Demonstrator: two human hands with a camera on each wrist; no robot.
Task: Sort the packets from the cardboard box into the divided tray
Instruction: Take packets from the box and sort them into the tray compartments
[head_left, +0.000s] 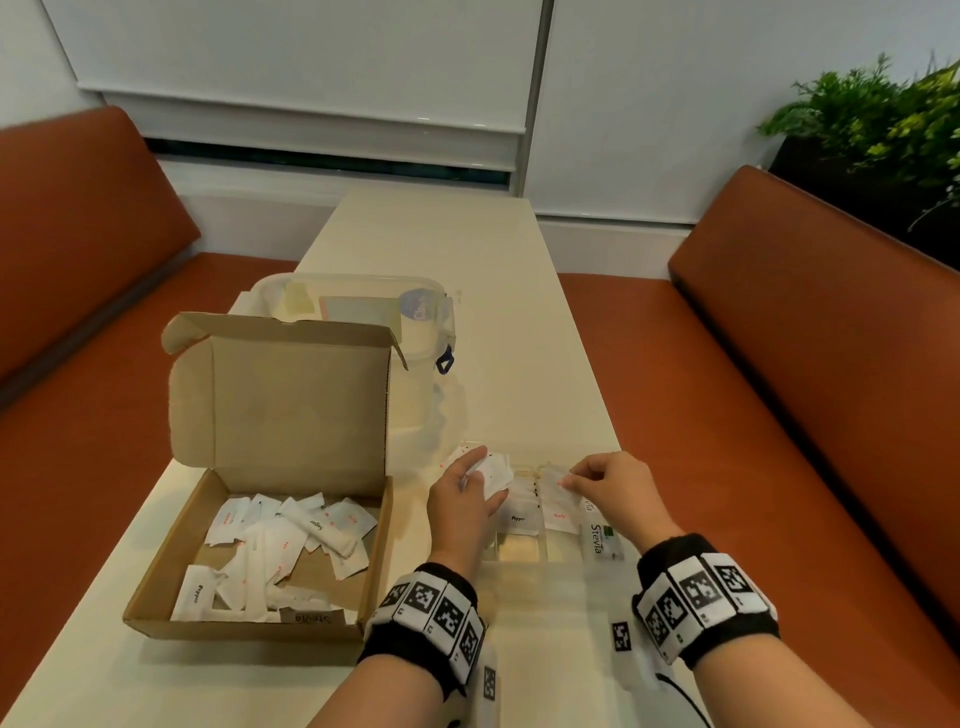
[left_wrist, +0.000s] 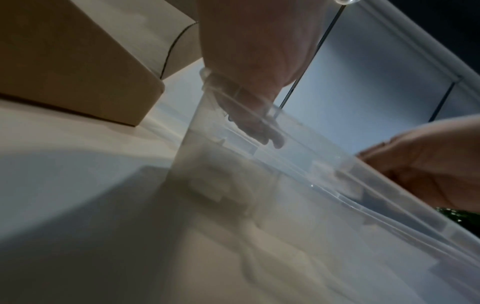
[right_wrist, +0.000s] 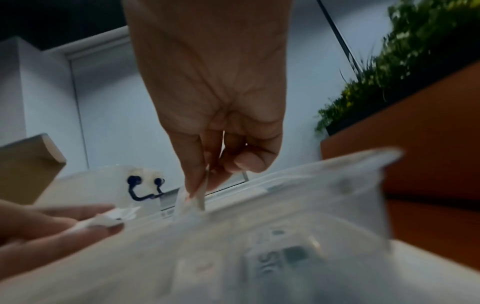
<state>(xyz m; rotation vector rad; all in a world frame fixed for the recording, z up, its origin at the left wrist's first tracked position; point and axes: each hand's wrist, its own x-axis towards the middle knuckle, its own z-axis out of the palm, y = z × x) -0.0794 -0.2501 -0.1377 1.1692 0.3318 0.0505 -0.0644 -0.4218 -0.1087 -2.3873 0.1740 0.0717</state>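
Both wrists, banded with black-and-white markers, reach from the near edge of the counter (head_left: 467, 249) over the clear divided tray (head_left: 566, 577). From the head view the left hand (head_left: 465, 499) holds a small bunch of white packets (head_left: 493, 470) above the tray's far-left part, while the right hand (head_left: 613, 486) pinches one thin packet (head_left: 558, 475) over the middle. Only the right wrist view shows that pinch closely: thumb and fingers (right_wrist: 197, 164) closed on the packet's edge, the other fingers curled. The left wrist view is blurred, showing the tray wall (left_wrist: 233, 164) and the cardboard box (head_left: 260, 545) alongside. More packets lie loose in the box, left of the tray; sorted ones marked Pepper, Salt and Stevia lie in separate tray compartments.
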